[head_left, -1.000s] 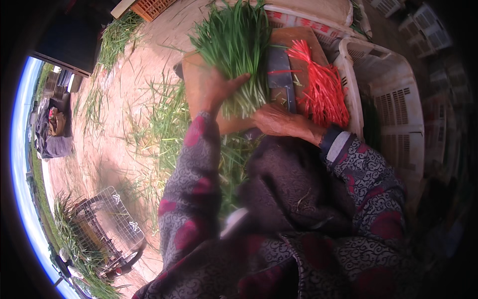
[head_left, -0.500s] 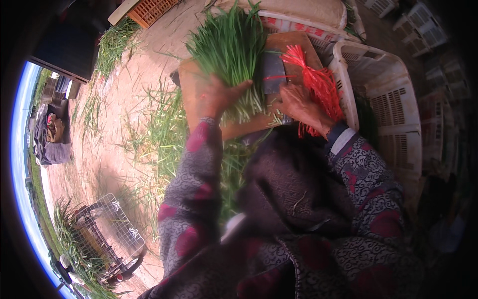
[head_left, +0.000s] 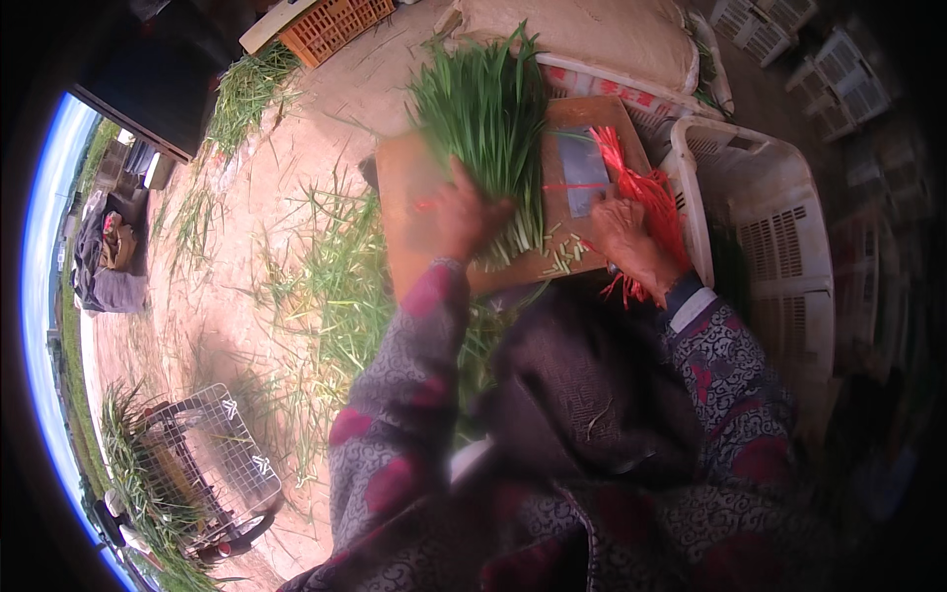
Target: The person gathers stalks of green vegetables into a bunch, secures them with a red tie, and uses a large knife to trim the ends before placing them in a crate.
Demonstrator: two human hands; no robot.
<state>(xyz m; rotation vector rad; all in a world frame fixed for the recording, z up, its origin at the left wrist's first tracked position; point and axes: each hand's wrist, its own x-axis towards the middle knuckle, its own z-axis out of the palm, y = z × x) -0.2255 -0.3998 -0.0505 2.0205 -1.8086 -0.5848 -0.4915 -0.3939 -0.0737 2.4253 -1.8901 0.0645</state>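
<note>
A thick bunch of green leafy stalks, like garlic chives [head_left: 483, 109], lies on a brown board [head_left: 400, 237], cut pale ends toward me. My left hand [head_left: 462, 219] rests against the bunch's left side, with a finger stretched up along it and the thumb across the stalks; its other fingers are blurred. My right hand [head_left: 631, 237] is closed on a thin red plastic strip [head_left: 574, 185] that reaches to the bunch. A red bit also shows left of my left hand. Beneath the strip lies a wide metal blade [head_left: 580, 158]. Red strips [head_left: 651, 187] hang in a bundle beside my right hand.
Short cut stalk ends [head_left: 564, 255] lie on the board's near edge. A white plastic crate [head_left: 779, 148] stands at the right. Loose trimmings [head_left: 340, 266] cover the ground left of the board. An orange crate [head_left: 335, 30] is at the far left, a wire rack [head_left: 222, 444] lower left.
The view has shifted, so the board and hands appear further right and lower. My left thumb sits lower over the stalks, and a red bit now shows left of that hand.
</note>
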